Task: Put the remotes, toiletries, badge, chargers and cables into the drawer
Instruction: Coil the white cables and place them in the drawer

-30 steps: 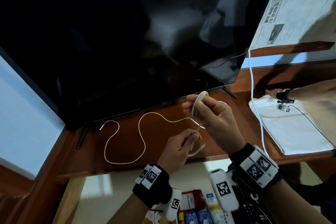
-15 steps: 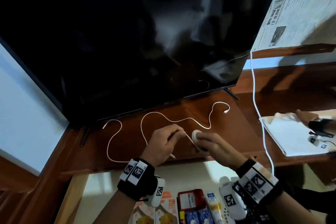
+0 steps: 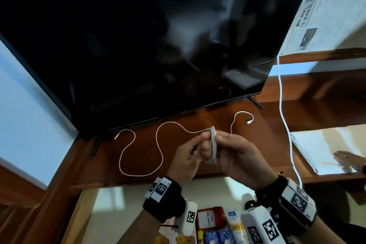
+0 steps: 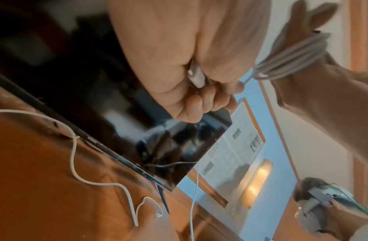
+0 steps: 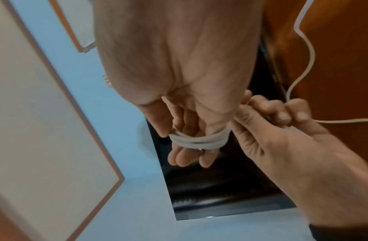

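Right now both hands are hovering over the wooden stand (image 3: 93, 174) — the right hand (image 3: 237, 156) is carrying the coiled cable (image 3: 212, 144) wound round its fingers, thumb pressing it, while the left hand (image 3: 186, 158) is pinching its plug end, fingers curled. Beneath them a loose cable (image 3: 168, 122) is lying looped on the stand.

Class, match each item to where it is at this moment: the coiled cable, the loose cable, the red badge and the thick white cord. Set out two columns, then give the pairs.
Things:
1. coiled cable
2. loose cable
3. red badge
4. thick cord

Places:
a. lying in the open drawer
b. hanging down just right of the television
c. wound round fingers of the right hand
d. snaking across the wooden top

Pairs: 1-c, 2-d, 3-a, 4-b
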